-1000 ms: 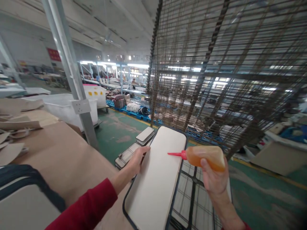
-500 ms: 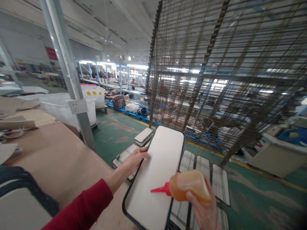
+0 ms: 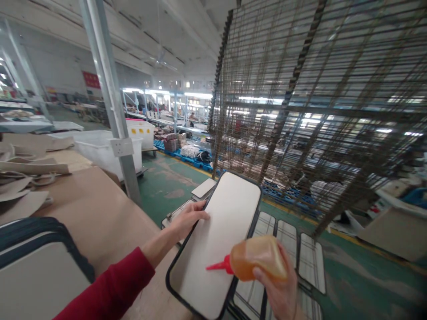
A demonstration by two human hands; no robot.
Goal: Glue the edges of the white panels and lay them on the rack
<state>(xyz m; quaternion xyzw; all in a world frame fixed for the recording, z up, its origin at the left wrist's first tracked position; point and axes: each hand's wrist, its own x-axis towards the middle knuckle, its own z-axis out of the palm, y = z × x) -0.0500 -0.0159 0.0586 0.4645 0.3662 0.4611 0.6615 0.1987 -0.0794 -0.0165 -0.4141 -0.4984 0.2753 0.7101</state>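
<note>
My left hand grips the left edge of a long white panel with rounded corners and a dark rim, thumb on its face. The panel is held tilted above the corner of a tan table. In my right hand is a squeeze bottle of amber liquid, lying nearly level. Its red pointed nozzle points left, over the lower part of the panel's white face. Whether the tip touches the face I cannot tell.
A stack of dark-rimmed panels lies on the tan table at left, near cut sheets. Similar panels rest low beyond the table, below a large wire rack. A metal post and white bin stand at left.
The view has turned slightly left, so the surroundings sit farther right. The bottle has shifted a little left relative to the panel, its nozzle still over the face. Both hands keep their hold.
</note>
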